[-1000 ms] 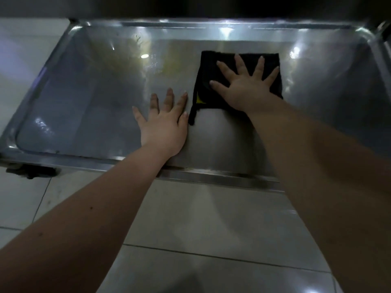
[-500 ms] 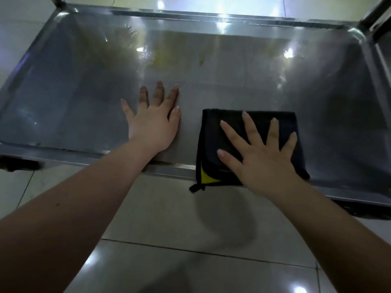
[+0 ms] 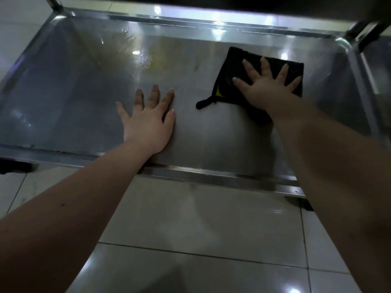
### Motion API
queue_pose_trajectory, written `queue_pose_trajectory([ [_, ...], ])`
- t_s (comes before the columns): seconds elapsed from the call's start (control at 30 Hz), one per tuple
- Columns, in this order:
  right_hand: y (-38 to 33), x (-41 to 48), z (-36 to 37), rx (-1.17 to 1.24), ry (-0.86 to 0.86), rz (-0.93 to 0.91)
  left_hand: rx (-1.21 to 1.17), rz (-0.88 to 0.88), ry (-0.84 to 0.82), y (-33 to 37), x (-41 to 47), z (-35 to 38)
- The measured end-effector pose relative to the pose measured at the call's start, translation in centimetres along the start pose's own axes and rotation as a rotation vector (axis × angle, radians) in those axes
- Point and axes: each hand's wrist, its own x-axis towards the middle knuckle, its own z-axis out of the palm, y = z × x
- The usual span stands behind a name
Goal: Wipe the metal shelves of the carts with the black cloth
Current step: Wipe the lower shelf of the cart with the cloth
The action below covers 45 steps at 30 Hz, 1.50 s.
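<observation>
Head view: one black cloth (image 3: pixel 231 64) lies folded flat on the far right part of the single metal shelf (image 3: pixel 74 92), near square, its far edge running along the shelf. The right hand (image 3: pixel 266 85) presses on top of it, fingers straight and spread. The left hand (image 3: pixel 148 121), flat and holding nothing, rests on bare metal to the cloth's left.
</observation>
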Motion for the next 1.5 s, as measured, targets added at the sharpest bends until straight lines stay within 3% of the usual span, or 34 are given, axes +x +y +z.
queue_pose_trajectory([
  [0.37, 2.7, -19.7, 6.4, -0.112, -0.045, -0.1, 0.01, 0.01, 0.03, 0.1, -0.1, 0.3],
  [0.8, 2.0, -0.1, -0.2, 0.016, -0.004, 0.071, 0.022, 0.011, 0.009, 0.1, 0.0, 0.3],
  [0.97, 1.5, -3.0, 1.1, 0.005, 0.045, 0.021, 0.035, 0.009, -0.007, 0.0, 0.1, 0.1],
  [1.17, 0.6, -13.8, 5.7, -0.083, 0.078, -0.046, 0.045, 0.009, -0.013, 0.3, -0.1, 0.0],
  [1.37, -0.8, -15.9, 6.0, -0.01, -0.008, -0.049, 0.121, 0.043, -0.058, 1.2, -0.2, -1.6],
  [1.5, 3.6, -15.9, 4.9, 0.133, 0.255, 0.036, 0.062, 0.227, 0.048, 5.1, -2.1, -3.2],
])
